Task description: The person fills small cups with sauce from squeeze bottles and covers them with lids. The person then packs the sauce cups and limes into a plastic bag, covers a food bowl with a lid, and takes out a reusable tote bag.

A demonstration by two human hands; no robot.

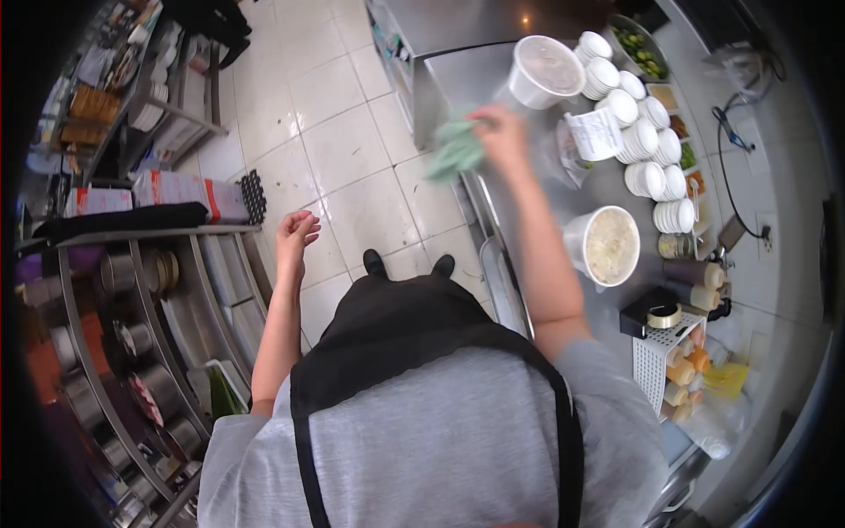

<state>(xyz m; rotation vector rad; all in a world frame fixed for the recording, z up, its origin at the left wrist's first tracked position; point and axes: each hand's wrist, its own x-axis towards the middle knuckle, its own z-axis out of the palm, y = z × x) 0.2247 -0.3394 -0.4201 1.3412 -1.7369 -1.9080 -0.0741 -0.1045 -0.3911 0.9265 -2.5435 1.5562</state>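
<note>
My right hand [502,139] is closed on a green cloth [456,151], which hangs past the front edge of the steel counter [475,66]; both are smeared by motion. Near it on the counter stand a white tub [547,72] and a clear container [568,157] partly covered by a white printed paper [595,135]. A second white tub [611,246], with pale contents, sits closer to my body beside my right forearm. Over the tiled floor, my left hand [297,236] hangs with loosely bent fingers and nothing visible in it.
Stacks of white bowls [645,141] line the counter beyond the tubs. Squeeze bottles [695,273] and a white basket [656,352] of bottles stand farther along. A metal shelf [150,229] with pots runs along my left. Another person's dark legs [220,26] show at the upper left.
</note>
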